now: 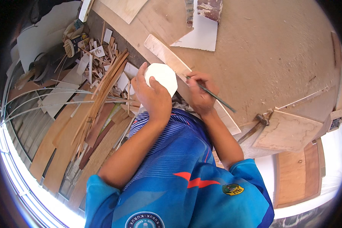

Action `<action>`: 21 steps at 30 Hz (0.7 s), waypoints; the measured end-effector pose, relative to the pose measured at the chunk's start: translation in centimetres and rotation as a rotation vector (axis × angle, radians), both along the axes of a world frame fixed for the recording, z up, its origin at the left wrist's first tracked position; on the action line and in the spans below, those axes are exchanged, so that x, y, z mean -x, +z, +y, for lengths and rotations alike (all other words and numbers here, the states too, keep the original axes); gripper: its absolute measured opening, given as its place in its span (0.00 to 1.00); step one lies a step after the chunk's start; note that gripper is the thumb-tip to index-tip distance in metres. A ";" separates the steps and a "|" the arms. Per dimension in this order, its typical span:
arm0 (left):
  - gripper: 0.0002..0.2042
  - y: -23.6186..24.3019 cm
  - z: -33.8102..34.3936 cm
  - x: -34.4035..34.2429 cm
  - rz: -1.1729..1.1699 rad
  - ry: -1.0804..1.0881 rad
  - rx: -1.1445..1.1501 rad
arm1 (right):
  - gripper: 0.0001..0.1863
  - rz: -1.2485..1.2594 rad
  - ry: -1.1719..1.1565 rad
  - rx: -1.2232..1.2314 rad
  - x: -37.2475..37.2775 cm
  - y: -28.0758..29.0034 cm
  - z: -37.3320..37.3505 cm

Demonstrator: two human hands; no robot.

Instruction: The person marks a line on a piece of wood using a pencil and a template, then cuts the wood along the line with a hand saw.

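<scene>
My left hand (154, 97) grips a white, many-sided flat piece (164, 79) by its near-left side, thumb on its face and fingers behind its edge. The piece is held up near the table's edge, in front of my body. A dark green pencil (221, 102) is pinched in my right hand (202, 93), with one end pointing toward the white piece and the other sticking out past the hand. Beneath my right hand runs a long pale wooden strip (167, 55) along the table edge; part of it is hidden by the hand and forearm.
The large brown worktable (262, 64) spreads to the right. On it lie a white board offcut (201, 35) and a thin wooden panel (288, 129), with a hammer (263, 121) beside the panel. Long wood strips (98, 91), scraps and a tipped bucket (75, 45) crowd the left side.
</scene>
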State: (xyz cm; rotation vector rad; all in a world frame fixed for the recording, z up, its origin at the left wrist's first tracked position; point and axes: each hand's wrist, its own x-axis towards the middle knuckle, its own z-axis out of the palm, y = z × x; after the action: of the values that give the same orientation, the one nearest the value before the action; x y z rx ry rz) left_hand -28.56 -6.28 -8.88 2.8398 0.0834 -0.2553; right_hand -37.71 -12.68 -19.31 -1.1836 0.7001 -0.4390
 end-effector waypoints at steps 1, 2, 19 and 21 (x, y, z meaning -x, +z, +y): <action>0.22 0.0 -0.2 -0.1 0.004 -0.011 0.008 | 0.04 -0.064 -0.102 -0.164 0.4 -0.3 -0.1; 0.23 0.2 -0.4 -0.2 0.025 -0.006 0.015 | 0.04 -0.061 -0.110 -0.160 0.6 0.0 -0.6; 0.28 1.3 1.9 -0.5 0.230 -0.092 0.107 | 0.27 0.575 0.363 -0.354 -0.1 3.6 3.0; 0.27 1.5 2.1 -0.6 0.254 -0.069 0.133 | 0.25 0.538 0.216 -0.814 -0.3 3.5 3.5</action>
State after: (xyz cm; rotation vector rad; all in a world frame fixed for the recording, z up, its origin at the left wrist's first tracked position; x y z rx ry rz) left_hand -27.91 -4.15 -7.41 2.6676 0.0198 -0.6128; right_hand -37.38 -9.15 -15.81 -0.5719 1.0635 0.3552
